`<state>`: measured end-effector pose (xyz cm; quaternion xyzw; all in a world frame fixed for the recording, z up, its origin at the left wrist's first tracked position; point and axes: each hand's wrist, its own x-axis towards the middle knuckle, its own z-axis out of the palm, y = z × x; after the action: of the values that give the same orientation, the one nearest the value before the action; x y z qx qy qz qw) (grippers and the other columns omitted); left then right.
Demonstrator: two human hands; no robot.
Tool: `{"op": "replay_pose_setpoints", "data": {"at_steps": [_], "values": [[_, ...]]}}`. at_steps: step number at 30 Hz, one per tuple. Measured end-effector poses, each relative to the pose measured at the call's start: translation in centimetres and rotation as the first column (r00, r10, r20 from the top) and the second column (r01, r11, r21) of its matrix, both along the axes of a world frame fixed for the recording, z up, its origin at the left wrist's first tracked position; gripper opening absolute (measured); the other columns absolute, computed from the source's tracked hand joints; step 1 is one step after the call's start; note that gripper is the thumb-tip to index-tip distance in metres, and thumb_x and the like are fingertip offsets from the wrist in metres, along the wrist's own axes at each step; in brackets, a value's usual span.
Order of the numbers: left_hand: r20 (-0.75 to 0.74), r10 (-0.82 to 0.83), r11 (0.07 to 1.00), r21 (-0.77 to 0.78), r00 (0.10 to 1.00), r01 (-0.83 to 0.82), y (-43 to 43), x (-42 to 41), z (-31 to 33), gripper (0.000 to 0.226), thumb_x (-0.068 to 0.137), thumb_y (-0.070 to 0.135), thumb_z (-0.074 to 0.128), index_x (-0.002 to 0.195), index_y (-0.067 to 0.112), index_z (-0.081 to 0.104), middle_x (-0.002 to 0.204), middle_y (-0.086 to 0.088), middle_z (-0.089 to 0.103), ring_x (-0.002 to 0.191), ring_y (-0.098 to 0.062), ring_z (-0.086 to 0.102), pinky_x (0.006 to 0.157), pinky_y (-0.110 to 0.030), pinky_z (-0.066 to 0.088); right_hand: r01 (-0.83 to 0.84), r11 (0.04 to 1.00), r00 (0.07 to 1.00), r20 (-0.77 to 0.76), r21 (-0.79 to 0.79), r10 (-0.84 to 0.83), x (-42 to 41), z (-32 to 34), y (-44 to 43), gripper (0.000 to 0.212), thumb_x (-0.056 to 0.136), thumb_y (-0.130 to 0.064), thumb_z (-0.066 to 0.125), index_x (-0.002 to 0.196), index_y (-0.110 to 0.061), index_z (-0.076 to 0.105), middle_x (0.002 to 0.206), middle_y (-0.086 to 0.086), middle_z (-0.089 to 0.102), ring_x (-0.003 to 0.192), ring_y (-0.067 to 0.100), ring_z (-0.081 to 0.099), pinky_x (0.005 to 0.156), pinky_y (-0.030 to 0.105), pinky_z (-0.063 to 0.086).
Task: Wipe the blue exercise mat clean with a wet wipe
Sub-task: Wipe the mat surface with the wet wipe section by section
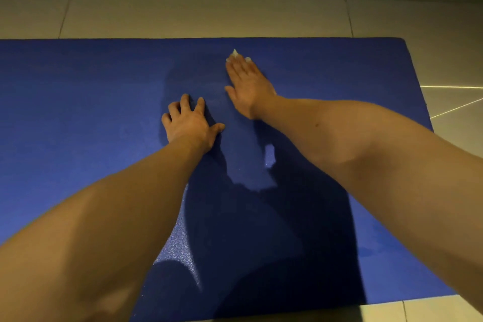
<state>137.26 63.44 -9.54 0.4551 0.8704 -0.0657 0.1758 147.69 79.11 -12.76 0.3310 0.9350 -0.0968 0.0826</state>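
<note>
Two bare forearms reach away from the camera over a blue exercise mat (78,86), which lies flat on a pale tiled floor (183,13) and fills most of the view. The left hand (190,123) rests near the middle of the mat, fingers spread and arched with the tips planted on the surface. Its grip is apart and holds nothing, and it seems to be bracing the person's weight. The right hand (248,83) reaches further, close to the mat's far edge, lying flat with straight fingers. Its grip is apart too, pressing down on a white wet wipe (234,53) rather than closing round it. Only small crumpled bits of the wipe show past the fingertips. A slightly darker patch spreads on the mat between and just left of the hands, probably damp from wiping, though shadow may add to it. The wiping looks under way in the middle strip. The wide stretches to the left and right look evenly dry, so most of the mat likely remains to be done.
</note>
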Motion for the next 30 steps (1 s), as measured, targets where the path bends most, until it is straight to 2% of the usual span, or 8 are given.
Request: {"op": "replay_pose_setpoints", "data": {"at_steps": [3, 8, 11, 14, 17, 21, 25, 30], "values": [[-0.001, -0.001, 1.0, -0.005, 1.0, 0.001, 0.1, -0.1, 0.0, 0.087, 0.089, 0.072, 0.05, 0.158, 0.029, 0.019, 0.164, -0.007, 0.009, 0.146, -0.037, 0.012, 0.118, -0.05, 0.017, 0.236, 0.972, 0.971, -0.036, 0.019, -0.235, 2.8, 0.3, 3.8, 0.073, 0.107, -0.046, 0.029, 0.162, -0.004, 0.006, 0.171, 0.014, -0.001, 0.157, 0.032, 0.001, 0.128, 0.043, 0.002], [-0.007, -0.003, 1.0, -0.017, 1.0, 0.003, 0.2, -0.1, 0.0, 0.088, 0.089, 0.073, 0.048, 0.159, 0.029, 0.016, 0.164, -0.006, 0.007, 0.147, -0.036, 0.011, 0.118, -0.05, 0.016, 0.518, 0.854, 0.855, 0.047, -0.05, -0.516, 0.9, 1.1, 4.3, 0.079, 0.108, -0.052, 0.016, 0.159, 0.004, -0.008, 0.168, 0.021, -0.012, 0.155, 0.036, -0.015, 0.126, 0.048, -0.009], [-0.004, 0.001, 1.0, -0.013, 1.0, -0.001, 0.2, -0.1, -0.1, 0.088, 0.089, 0.073, 0.048, 0.159, 0.03, 0.015, 0.165, -0.006, 0.006, 0.147, -0.036, 0.01, 0.119, -0.05, 0.014, 0.428, 0.897, 0.901, -0.021, -0.109, -0.433, -3.5, 1.1, 1.6, 0.082, 0.108, -0.053, 0.023, 0.159, 0.005, -0.003, 0.168, 0.023, -0.007, 0.155, 0.04, -0.01, 0.127, 0.05, -0.003], [-0.003, 0.006, 1.0, -0.023, 1.0, -0.006, 0.2, -0.1, -0.2, 0.089, 0.089, 0.074, 0.048, 0.159, 0.031, 0.014, 0.165, -0.006, 0.004, 0.148, -0.035, 0.008, 0.119, -0.05, 0.014, 0.171, 0.979, 0.985, -0.009, -0.112, -0.173, -5.4, 1.1, 0.0, 0.076, 0.11, -0.048, 0.02, 0.159, 0.003, -0.004, 0.169, 0.019, -0.009, 0.156, 0.033, -0.014, 0.127, 0.047, -0.006], [0.002, 0.01, 1.0, -0.026, 1.0, -0.01, 0.2, -0.1, -0.1, 0.089, 0.089, 0.074, 0.047, 0.159, 0.032, 0.013, 0.165, -0.005, 0.004, 0.148, -0.035, 0.008, 0.119, -0.05, 0.015, 0.104, 0.989, 0.995, 0.004, -0.105, -0.104, -3.9, 1.2, 1.5, 0.074, 0.11, -0.049, 0.019, 0.161, -0.003, -0.008, 0.17, 0.014, -0.013, 0.156, 0.027, -0.014, 0.127, 0.043, -0.006], [-0.001, 0.003, 1.0, -0.026, 1.0, -0.003, 0.1, -0.1, -0.1, 0.088, 0.09, 0.074, 0.044, 0.159, 0.031, 0.011, 0.165, -0.005, 0.003, 0.148, -0.035, 0.008, 0.12, -0.05, 0.014, 0.3, 0.951, 0.954, 0.003, -0.071, -0.301, -0.2, 1.0, 5.6, 0.076, 0.108, -0.053, 0.021, 0.162, -0.004, -0.003, 0.17, 0.014, -0.006, 0.157, 0.03, -0.007, 0.128, 0.042, -0.004], [0.006, 0.009, 1.0, -0.02, 1.0, -0.008, 0.0, -0.1, 0.0, 0.088, 0.09, 0.074, 0.044, 0.16, 0.031, 0.011, 0.166, -0.005, 0.003, 0.149, -0.035, 0.007, 0.12, -0.05, 0.015, 0.544, 0.839, 0.835, 0.107, -0.016, -0.54, 4.0, 1.3, 9.7, 0.077, 0.106, -0.054, 0.011, 0.161, -0.003, -0.005, 0.17, 0.015, -0.009, 0.157, 0.03, -0.01, 0.127, 0.044, -0.006], [0.008, 0.012, 1.0, -0.025, 1.0, -0.012, 0.0, -0.1, -0.1, 0.088, 0.09, 0.074, 0.044, 0.16, 0.031, 0.011, 0.166, -0.005, 0.002, 0.149, -0.035, 0.006, 0.12, -0.051, 0.014, 0.662, 0.749, 0.746, 0.127, -0.036, -0.654, 2.9, 1.8, 8.4, 0.079, 0.106, -0.053, 0.01, 0.159, 0.004, -0.005, 0.169, 0.021, -0.009, 0.156, 0.035, -0.012, 0.126, 0.049, -0.008]]}}
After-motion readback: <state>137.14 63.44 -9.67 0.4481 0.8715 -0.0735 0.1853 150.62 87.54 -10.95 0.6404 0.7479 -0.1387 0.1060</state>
